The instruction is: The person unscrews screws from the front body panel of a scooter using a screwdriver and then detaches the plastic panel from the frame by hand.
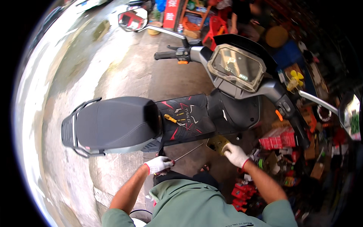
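Note:
My left hand (pixel 159 165), in a white glove with a red cuff, is closed round the handle end of a long-shafted screwdriver (pixel 189 152). The shaft slants up and right toward a yellowish flat piece (pixel 216 144) with dark spots, below the scooter's footboard. At that piece's right edge is my right hand (pixel 236 155), gloved alike, its fingers drawn together; whether they grip the edge or something small is hidden. Across the middle stands an electric scooter with a black seat (pixel 117 123). A yellow-handled tool (pixel 171 118) lies on its patterned floor mat (pixel 193 125).
The scooter's handlebar carries a lit display (pixel 237 68), with mirrors (pixel 132 19) on both sides. Red boxes (pixel 278 140) and cluttered parts cover the right side. Near a red plastic chair (pixel 216 30) at the back is another person (pixel 242 19). Concrete floor (pixel 113 72) stretches left.

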A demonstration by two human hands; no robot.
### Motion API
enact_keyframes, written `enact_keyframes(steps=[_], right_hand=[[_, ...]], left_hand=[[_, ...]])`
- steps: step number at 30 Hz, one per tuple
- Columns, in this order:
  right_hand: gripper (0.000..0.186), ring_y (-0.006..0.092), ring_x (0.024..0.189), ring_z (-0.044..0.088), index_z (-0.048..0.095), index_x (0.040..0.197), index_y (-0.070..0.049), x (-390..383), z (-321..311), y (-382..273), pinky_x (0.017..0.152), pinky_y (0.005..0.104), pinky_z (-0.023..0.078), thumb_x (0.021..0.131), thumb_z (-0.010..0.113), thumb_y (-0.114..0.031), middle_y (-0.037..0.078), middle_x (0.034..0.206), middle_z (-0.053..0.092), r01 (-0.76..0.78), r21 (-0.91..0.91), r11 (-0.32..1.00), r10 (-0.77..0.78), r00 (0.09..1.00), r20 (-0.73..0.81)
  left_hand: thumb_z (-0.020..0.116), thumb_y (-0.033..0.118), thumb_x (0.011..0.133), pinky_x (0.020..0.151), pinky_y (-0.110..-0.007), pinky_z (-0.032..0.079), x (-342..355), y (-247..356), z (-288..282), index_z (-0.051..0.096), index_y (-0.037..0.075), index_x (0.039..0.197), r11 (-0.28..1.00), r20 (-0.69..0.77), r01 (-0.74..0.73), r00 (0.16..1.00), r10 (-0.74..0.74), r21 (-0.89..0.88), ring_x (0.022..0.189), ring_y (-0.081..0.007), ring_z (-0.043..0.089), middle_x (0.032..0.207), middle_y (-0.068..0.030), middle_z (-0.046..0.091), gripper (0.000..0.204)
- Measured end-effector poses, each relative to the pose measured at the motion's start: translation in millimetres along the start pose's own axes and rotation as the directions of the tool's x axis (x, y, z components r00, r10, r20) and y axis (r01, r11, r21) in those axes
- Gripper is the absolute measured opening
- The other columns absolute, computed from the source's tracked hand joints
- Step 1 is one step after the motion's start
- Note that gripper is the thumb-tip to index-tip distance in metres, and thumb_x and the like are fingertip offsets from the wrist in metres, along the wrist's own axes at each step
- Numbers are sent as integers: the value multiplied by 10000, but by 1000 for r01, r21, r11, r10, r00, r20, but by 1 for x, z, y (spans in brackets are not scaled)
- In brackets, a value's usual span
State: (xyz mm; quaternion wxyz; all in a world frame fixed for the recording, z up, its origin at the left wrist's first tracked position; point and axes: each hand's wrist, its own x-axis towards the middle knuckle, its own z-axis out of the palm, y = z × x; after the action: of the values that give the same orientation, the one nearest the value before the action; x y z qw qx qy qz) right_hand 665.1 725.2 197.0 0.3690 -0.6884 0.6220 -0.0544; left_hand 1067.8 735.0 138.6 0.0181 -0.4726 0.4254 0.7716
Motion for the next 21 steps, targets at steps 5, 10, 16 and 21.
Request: enact_keyframes(steps=[5, 10, 16, 21], right_hand=[[152, 76, 562, 492, 635, 1016, -40, 1, 53, 39, 492, 234, 378, 955, 519, -117, 22, 764, 597, -386, 576, 720, 218, 915, 340], [229, 77, 549, 443, 629, 1112, -35, 5, 91, 84, 475, 236, 327, 962, 461, -73, 5, 787, 565, -522, 618, 589, 182, 830, 527], [285, 80, 597, 431, 643, 1149, 9, 7, 117, 115, 525, 244, 343, 1010, 436, -128, -15, 771, 524, -577, 627, 522, 170, 792, 587], [300, 95, 606, 466, 656, 1097, -2, 12, 134, 126, 530, 259, 361, 1014, 435, -187, -7, 766, 533, -598, 682, 421, 150, 787, 598]], left_hand=[[628, 301, 951, 543, -295, 481, 60, -49, 97, 595, -1, 1003, 947, -165, -105, 985, 57, -302, 604, -149, 606, 724, -66, 614, 308], [627, 316, 907, 638, -343, 518, 124, -52, 196, 576, -15, 1100, 955, -423, -258, 889, 176, -145, 712, -183, 663, 813, -104, 663, 387], [604, 339, 908, 883, -507, 500, 166, -36, 292, 546, 27, 1143, 983, -629, -183, 768, 121, -34, 973, -464, 643, 993, -284, 672, 395], [590, 298, 919, 850, -484, 514, 170, -35, 290, 567, 25, 1102, 973, -649, -223, 749, 133, -58, 943, -434, 654, 990, -254, 678, 330]])
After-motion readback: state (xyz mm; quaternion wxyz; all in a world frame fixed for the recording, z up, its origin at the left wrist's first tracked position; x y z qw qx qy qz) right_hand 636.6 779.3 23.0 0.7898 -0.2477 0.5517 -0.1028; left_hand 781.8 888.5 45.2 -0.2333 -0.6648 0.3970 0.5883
